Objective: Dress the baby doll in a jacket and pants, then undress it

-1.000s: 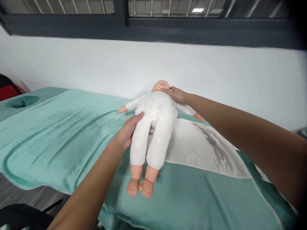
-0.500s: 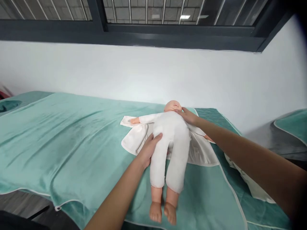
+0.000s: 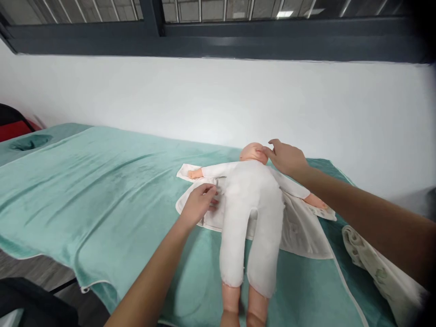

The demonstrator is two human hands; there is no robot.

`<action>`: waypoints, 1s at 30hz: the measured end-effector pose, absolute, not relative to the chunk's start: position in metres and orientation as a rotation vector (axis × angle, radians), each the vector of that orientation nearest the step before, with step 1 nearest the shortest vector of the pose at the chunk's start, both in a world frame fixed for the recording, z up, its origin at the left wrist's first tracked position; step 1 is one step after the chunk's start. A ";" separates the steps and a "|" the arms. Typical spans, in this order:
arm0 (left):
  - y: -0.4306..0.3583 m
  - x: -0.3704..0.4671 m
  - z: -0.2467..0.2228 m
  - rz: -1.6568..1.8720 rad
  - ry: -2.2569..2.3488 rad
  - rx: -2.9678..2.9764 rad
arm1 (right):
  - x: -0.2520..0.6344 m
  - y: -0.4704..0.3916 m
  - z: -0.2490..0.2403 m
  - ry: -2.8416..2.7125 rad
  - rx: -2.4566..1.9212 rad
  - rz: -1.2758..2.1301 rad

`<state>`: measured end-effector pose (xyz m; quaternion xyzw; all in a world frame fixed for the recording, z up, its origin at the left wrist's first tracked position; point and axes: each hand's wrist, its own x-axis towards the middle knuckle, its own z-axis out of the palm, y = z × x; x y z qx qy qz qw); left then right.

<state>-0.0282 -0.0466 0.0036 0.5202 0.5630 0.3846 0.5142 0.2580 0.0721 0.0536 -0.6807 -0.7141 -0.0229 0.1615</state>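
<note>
A baby doll (image 3: 254, 186) with a white cloth body lies on its back, its head away from me and its feet toward me. Under it, a white baby garment (image 3: 304, 231) is spread flat, reaching out past both of the doll's arms. My left hand (image 3: 200, 203) hovers at or just over the garment's left side, beside the doll's hip, fingers loosely bent and apart. Beside the doll's face is my right hand (image 3: 288, 158), its thumb and fingers parted; whether it touches the head I cannot tell.
A green sheet (image 3: 102, 190) covers the bed, which stands against a white wall (image 3: 204, 100) below a barred window. Folded pale cloth (image 3: 374, 268) lies at the right. A dark object (image 3: 37, 299) is at the lower left, a red and black item (image 3: 13, 125) at the far left.
My left hand has come off the doll's thigh and moved left over the garment. My right hand has lifted from the doll's shoulder and neck to beside its face. The view has shifted slightly.
</note>
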 end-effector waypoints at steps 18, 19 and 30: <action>-0.042 -0.009 -0.033 1.181 1.198 1.240 | 0.127 0.085 0.030 -2.093 -1.395 0.413; -0.041 -0.007 -0.032 1.182 1.187 1.191 | 0.128 0.084 0.030 -2.061 -1.398 0.433; -0.051 -0.008 -0.029 1.020 1.119 1.898 | 0.126 0.081 0.024 -2.241 -1.436 0.373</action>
